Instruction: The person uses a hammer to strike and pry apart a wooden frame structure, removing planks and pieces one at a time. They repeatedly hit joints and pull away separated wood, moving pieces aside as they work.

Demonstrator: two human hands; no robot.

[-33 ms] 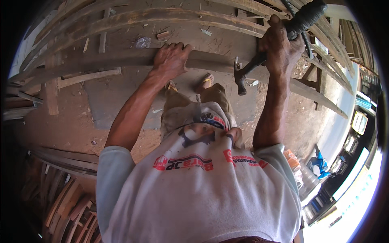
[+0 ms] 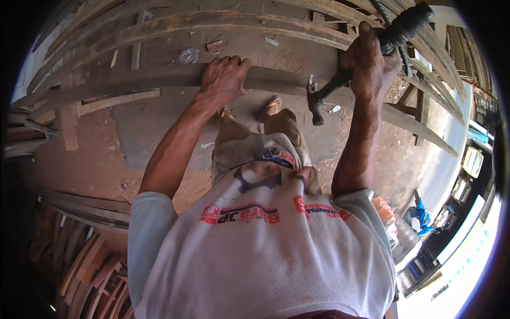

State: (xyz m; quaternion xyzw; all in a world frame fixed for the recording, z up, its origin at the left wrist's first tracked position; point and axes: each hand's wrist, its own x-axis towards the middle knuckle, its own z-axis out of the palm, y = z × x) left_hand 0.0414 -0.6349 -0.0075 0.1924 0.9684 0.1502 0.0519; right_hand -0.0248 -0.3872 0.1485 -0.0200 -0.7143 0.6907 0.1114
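Observation:
My left hand (image 2: 224, 80) is closed over a long, dark wooden plank (image 2: 143, 77) that crosses in front of me from left to right. Its fingers curl over the plank's far edge. On the right, a claw hammer (image 2: 330, 89) is gripped in my right hand (image 2: 370, 69), raised over the same plank. The hammer's metal head points down and to the left, and its black ribbed grip sticks out beyond the hand to the upper right. My right thumb lies up along the far side.
More long boards (image 2: 180, 21) run across the far side. Stacked wood (image 2: 90, 266) lies at the lower left. A clear plastic scrap (image 2: 188, 55) and a brown block (image 2: 215, 47) lie on the dirt floor. Bags and a blue item (image 2: 421, 218) are at the right.
My right hand and the hammer have shifted very slightly to the right. My left hand stays on the plank.

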